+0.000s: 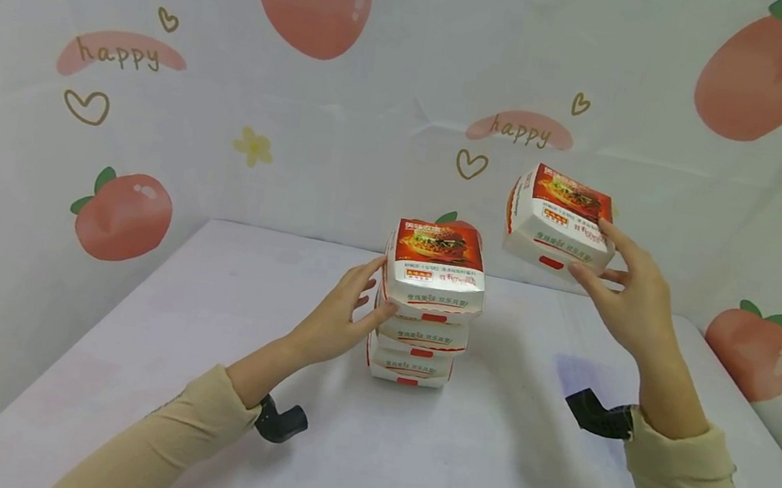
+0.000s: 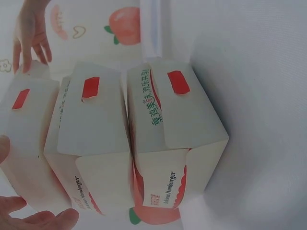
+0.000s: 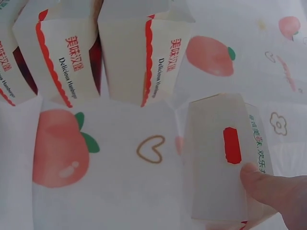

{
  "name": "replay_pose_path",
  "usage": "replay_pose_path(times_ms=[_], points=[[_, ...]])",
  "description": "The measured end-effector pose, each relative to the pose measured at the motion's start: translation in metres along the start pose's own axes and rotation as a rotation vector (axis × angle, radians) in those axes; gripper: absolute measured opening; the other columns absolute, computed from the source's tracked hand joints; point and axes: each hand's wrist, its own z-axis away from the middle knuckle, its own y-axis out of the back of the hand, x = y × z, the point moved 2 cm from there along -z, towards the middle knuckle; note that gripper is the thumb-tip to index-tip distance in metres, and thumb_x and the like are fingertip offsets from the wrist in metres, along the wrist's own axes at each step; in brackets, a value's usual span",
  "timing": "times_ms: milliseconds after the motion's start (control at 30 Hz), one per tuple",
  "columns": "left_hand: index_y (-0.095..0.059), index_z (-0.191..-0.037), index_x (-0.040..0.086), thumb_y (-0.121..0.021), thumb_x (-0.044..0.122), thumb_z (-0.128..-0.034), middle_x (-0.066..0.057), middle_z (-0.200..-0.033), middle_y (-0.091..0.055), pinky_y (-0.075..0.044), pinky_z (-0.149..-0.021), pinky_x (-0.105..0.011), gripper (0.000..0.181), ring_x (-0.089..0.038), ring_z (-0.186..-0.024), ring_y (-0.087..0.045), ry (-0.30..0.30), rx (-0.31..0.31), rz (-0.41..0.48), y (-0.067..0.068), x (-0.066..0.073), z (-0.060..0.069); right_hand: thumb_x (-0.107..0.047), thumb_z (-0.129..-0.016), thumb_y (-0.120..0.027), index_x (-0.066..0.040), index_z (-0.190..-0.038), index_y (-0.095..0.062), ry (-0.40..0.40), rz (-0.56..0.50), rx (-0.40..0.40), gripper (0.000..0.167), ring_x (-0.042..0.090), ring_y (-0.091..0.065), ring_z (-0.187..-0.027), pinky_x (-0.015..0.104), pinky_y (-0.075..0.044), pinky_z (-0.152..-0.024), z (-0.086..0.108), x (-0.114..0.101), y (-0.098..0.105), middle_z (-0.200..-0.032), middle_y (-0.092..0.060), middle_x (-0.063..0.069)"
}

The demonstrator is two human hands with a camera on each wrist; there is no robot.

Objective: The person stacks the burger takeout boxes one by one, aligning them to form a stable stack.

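Note:
Three white paper hamburger boxes with red burger pictures stand in a stack on the table; the top box (image 1: 436,268) sits slightly askew over the middle box (image 1: 423,335) and bottom box (image 1: 408,365). My left hand (image 1: 339,312) touches the top box from its left, thumb at the front corner, index finger along the side edge. Up to the right of the stack, my right hand (image 1: 630,292) pinches another hamburger box (image 1: 562,219) at its right end, thumb in front, fingers behind and above. This box hangs tilted in the air. In the right wrist view, its red front tab (image 3: 232,145) shows.
A white table (image 1: 478,476) lies beneath the stack. Behind it hangs a white cloth backdrop (image 1: 396,110) printed with peaches, hearts and "happy" lettering. Black curved pieces (image 1: 284,424) stick out at both sleeve cuffs.

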Motion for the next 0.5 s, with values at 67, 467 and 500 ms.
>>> replay_pose_path(times_ms=[67, 467, 500], points=[[-0.012, -0.150, 0.013, -0.054, 0.031, -0.0946, -0.014, -0.151, -0.023, -0.037, -0.110, -0.047, 0.072, -0.036, -0.138, -0.032, 0.006, -0.002, 0.000, 0.000, 0.000, 0.000, -0.031, -0.091, -0.059, -0.020, -0.149, -0.024, 0.007, -0.009, 0.002, 0.069, 0.049, -0.054, -0.105, -0.003, -0.038, -0.057, -0.001, -0.002, 0.001, -0.143, -0.032, 0.029], [-0.013, -0.150, 0.013, -0.053, 0.030, -0.0954, -0.014, -0.151, -0.023, -0.037, -0.110, -0.047, 0.070, -0.036, -0.138, -0.031, 0.003, -0.001, 0.014, -0.001, -0.002, 0.000, -0.030, -0.090, -0.061, -0.024, -0.149, -0.025, 0.026, -0.016, -0.003, 0.069, 0.046, -0.055, -0.108, -0.004, -0.039, -0.063, 0.000, -0.019, 0.002, -0.149, -0.029, 0.021], [-0.013, -0.150, 0.013, -0.053, 0.030, -0.0953, -0.014, -0.151, -0.023, -0.037, -0.110, -0.047, 0.070, -0.036, -0.138, -0.031, 0.006, -0.001, 0.016, -0.001, -0.002, 0.000, -0.029, -0.090, -0.061, -0.024, -0.149, -0.026, 0.035, -0.019, -0.004, 0.069, 0.047, -0.055, -0.108, -0.004, -0.040, -0.063, 0.000, -0.020, 0.002, -0.149, -0.028, 0.021]])
